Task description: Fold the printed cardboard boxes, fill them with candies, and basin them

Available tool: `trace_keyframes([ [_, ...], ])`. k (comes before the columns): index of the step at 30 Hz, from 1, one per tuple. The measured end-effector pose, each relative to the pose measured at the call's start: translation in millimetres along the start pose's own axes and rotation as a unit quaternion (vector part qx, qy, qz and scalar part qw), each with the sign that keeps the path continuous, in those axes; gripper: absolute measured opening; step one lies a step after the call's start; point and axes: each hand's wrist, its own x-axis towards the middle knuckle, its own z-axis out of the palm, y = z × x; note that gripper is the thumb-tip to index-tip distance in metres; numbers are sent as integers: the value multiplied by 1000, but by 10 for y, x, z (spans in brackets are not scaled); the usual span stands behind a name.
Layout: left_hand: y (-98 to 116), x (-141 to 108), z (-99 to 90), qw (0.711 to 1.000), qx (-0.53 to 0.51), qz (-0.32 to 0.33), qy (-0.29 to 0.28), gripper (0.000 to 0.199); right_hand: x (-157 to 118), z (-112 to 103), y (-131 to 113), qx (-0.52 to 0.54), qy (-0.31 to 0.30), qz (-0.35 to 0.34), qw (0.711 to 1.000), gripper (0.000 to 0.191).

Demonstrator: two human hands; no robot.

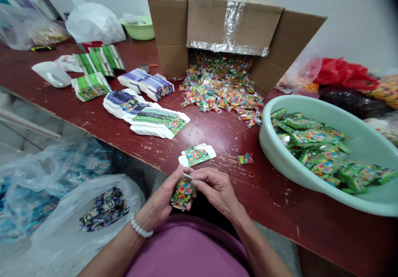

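Two curled hands (164, 195) hold one small printed box (182, 192), the right (219, 187) pinching its top flap (188, 177).

No text legible. Print on small held box (183, 192) too small to read; likewise on flat cartons (199, 155) on table (236, 190), green packs (323, 161) in basin (265, 140), dark packets (105, 208) in plastic bag (59, 239).

The small rectangular card box (183, 193) was green with red and yellow print; the oval plastic basin (281, 163), plain mint green; the long surface (224, 136), dark red, pale-scuffed.
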Motion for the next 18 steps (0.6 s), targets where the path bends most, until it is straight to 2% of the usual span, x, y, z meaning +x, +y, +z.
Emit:
trace_keyframes([
  [2,-28,18,20,999,-11,-2,39,41,-19,-45,-26,-67,-30,-49,996,7],
  [3,-41,25,35,999,-7,3,53,38,-26,-54,-35,-82,-30,-48,995,7],
  [5,-63,28,70,998,12,15,59,36,-33,-52,-33,-77,-10,11,997,8],
  [9,-90,11,123,994,86,41,51,43,-7,-31,33,30,-3,161,986,23],
  [13,-122,14,120,992,111,20,48,56,40,-68,73,118,-26,215,969,30],
  [15,-128,25,109,994,89,7,57,58,48,-91,45,101,-34,204,973,28],
  [18,-98,51,105,998,21,-12,64,45,34,-94,-34,39,-45,127,990,20],
])
